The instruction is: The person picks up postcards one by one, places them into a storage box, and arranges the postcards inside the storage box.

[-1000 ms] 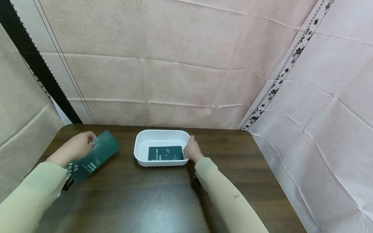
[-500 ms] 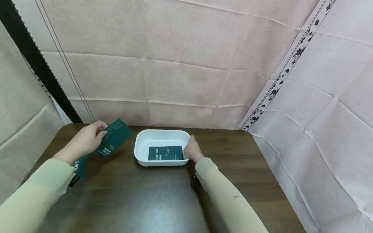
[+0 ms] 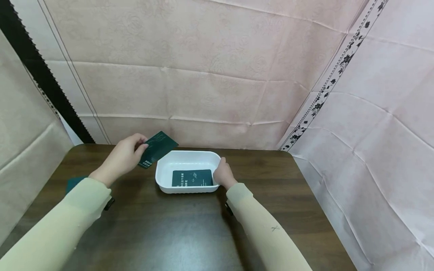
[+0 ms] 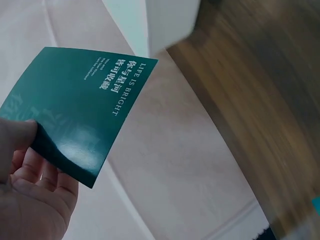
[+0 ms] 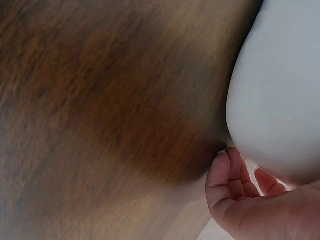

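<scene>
My left hand (image 3: 123,157) pinches a dark green printed card (image 3: 158,149) by its edge, thumb on one face and fingers behind. In the left wrist view the held card (image 4: 82,95) shows white lettering and bends slightly near the thumb. The card's lower right edge overlaps the left rim of a white plastic tray (image 3: 190,190) in the head view. Inside the tray lies another dark green card (image 3: 192,178), flat against the front wall. At the tray's right end, my right hand (image 3: 225,174) grips the rim, with curled fingers (image 5: 219,172) outside the white wall.
Left of the tray, a further green piece (image 3: 73,183) lies on the brown wooden table (image 3: 162,233), partly hidden by the left sleeve. Pale cloth (image 3: 203,94) hangs behind the table and along both sides.
My left hand has lifted the card off the left side of the table and carried it right, toward the tray. The right hand and the tray have stayed put.
</scene>
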Demonstrator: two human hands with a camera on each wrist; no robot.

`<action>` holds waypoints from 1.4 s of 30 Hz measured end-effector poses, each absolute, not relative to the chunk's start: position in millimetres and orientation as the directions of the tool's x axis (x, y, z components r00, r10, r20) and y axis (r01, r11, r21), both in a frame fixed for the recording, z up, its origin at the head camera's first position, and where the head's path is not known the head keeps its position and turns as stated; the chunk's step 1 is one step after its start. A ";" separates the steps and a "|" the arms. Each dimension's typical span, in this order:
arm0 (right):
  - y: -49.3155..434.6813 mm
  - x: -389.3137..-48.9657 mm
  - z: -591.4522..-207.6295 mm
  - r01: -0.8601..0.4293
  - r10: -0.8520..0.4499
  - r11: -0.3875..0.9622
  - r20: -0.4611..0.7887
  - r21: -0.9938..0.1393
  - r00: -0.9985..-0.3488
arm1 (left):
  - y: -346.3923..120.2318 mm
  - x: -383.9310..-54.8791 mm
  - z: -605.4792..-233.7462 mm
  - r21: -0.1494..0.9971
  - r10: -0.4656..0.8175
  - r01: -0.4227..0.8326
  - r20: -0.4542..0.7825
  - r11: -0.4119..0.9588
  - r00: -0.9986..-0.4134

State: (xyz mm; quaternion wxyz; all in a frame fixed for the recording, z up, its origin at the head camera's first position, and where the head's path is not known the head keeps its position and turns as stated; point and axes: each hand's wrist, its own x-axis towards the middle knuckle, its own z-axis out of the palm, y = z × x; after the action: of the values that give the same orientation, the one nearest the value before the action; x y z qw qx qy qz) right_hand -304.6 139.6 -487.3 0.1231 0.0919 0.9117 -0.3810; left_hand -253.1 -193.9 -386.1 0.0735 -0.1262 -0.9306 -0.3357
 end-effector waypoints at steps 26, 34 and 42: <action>140.8 -308.1 -490.0 0.266 0.086 0.701 -0.293 -0.662 -0.952 | -110.8 -280.5 -420.0 0.588 0.330 0.325 0.103 0.741 -0.938; 139.8 -308.4 -489.2 0.278 0.087 0.704 -0.309 -0.654 -0.947 | -92.8 -293.0 -434.6 0.597 0.356 0.294 0.015 0.747 -0.935; 140.1 -309.0 -489.5 0.287 0.095 0.703 -0.314 -0.651 -0.945 | -79.9 -298.2 -447.4 0.564 0.406 0.331 -0.009 0.757 -0.914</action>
State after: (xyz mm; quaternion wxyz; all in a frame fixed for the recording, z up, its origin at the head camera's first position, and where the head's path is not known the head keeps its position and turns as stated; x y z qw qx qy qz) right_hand -309.0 140.1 -489.5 0.1292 0.1044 0.9137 -0.3708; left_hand -298.2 -79.9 -447.4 -0.0655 -0.1969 -0.9349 -0.2879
